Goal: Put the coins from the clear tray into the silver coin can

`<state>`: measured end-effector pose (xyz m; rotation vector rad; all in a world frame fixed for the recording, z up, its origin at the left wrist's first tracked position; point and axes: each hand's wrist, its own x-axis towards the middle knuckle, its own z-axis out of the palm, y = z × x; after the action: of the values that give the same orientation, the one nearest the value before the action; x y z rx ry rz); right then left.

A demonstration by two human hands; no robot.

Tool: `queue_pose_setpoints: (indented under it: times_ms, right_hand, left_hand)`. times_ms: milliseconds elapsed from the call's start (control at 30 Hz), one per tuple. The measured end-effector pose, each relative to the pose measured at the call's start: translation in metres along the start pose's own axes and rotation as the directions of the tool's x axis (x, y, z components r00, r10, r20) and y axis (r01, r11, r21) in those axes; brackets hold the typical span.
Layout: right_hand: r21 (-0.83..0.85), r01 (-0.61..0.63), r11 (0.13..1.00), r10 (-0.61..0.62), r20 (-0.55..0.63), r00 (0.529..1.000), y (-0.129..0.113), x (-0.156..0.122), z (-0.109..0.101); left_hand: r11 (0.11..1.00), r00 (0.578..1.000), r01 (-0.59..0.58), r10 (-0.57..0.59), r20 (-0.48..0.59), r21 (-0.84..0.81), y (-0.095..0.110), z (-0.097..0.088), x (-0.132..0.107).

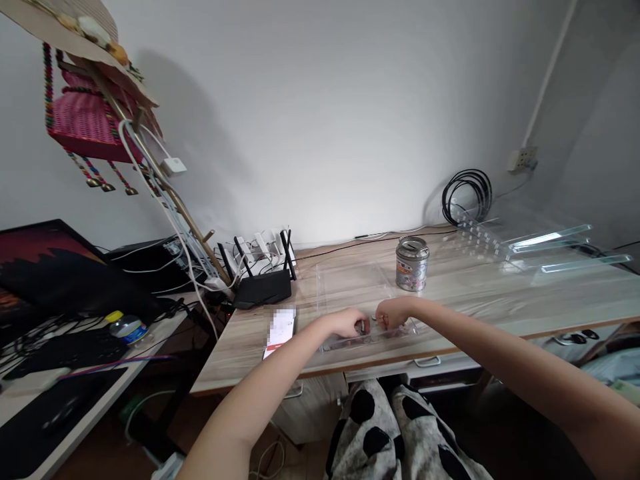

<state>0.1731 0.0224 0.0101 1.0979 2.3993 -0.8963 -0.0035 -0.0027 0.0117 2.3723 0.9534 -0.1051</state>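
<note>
My left hand [353, 323] reaches into a shallow clear plastic box [411, 328] near the desk's front edge. Its fingers are curled together, and something small and pale may be at their tips, too small to name. Just to the right, my right hand [393, 313] is also closed, fingers pointing down at the box; what they pinch, if anything, is hidden. A clear, flat plastic lid or panel [354, 283] extends behind the box. Behind my right hand stands a silver printed tin [412, 265] upright, with a slot in its top.
A phone [281, 328] lies left of the box. Behind it sits a black router [264, 288] with white plugs and cables. Clear acrylic panels [545, 240] and a coiled black cable [467, 195] occupy the right. On another desk at left are a laptop [60, 280] and a bottle [127, 328].
</note>
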Motion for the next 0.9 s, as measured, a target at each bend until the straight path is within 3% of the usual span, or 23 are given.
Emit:
queue_pose_setpoints:
  times_ms: [100,167,200,267,300,367,467,567,667,733,867,900]
  right_hand:
    - [0.013,0.017,1.0,-0.016,-0.027,0.999,0.002,0.0,-0.005]
    - [0.062,0.07,0.996,-0.056,-0.195,0.979,0.001,-0.003,-0.015]
    - [0.101,0.11,0.989,-0.072,-0.317,0.946,0.0,-0.004,-0.021]
    - [0.185,0.199,0.962,-0.071,-0.537,0.84,-0.004,-0.006,-0.036]
    - [0.218,0.236,0.947,-0.06,-0.602,0.796,-0.008,-0.007,-0.043]
    - [0.25,0.281,0.926,-0.054,-0.651,0.757,-0.015,-0.006,-0.056]
    - [0.2,0.276,0.94,-0.09,-0.635,0.767,-0.027,0.0,-0.065]
    - [0.129,0.242,0.962,-0.112,-0.62,0.776,-0.033,0.009,-0.065]
    - [0.121,0.19,0.974,-0.057,-0.686,0.726,-0.029,0.011,-0.064]
    - [0.116,0.156,0.981,-0.003,-0.794,0.608,-0.018,0.001,-0.068]
    - [0.213,-0.032,0.977,0.215,-0.958,0.192,0.021,-0.04,-0.087]
    - [0.28,-0.12,0.953,0.294,-0.948,0.123,0.032,-0.05,-0.092]
  left_hand:
    - [0.991,0.997,0.075,-0.072,0.031,-0.109,0.002,-0.004,0.001]
    - [0.917,0.985,0.164,-0.175,0.001,-0.363,0.003,-0.006,0.004]
    - [0.806,0.968,0.178,-0.246,-0.045,-0.565,0.002,-0.007,0.006]
    - [0.421,0.9,0.063,-0.415,-0.13,-0.905,0.001,-0.01,0.011]
    - [0.223,0.859,-0.035,-0.491,-0.143,-0.974,0.0,-0.01,0.015]
    - [-0.001,0.814,-0.16,-0.566,-0.131,-0.987,-0.001,-0.012,0.022]
    - [-0.069,0.822,-0.184,-0.558,-0.115,-0.981,-0.002,-0.014,0.031]
    - [-0.21,0.845,-0.196,-0.531,-0.056,-0.958,-0.002,-0.018,0.035]
    - [-0.315,0.876,-0.172,-0.483,0.002,-0.933,-0.006,-0.025,0.037]
    - [-0.301,0.881,-0.172,-0.473,-0.01,-0.938,-0.011,-0.032,0.037]
    - [-0.244,0.88,-0.196,-0.47,-0.061,-0.95,-0.022,-0.048,0.039]
    - [-0.221,0.882,-0.204,-0.464,-0.081,-0.954,-0.025,-0.053,0.039]
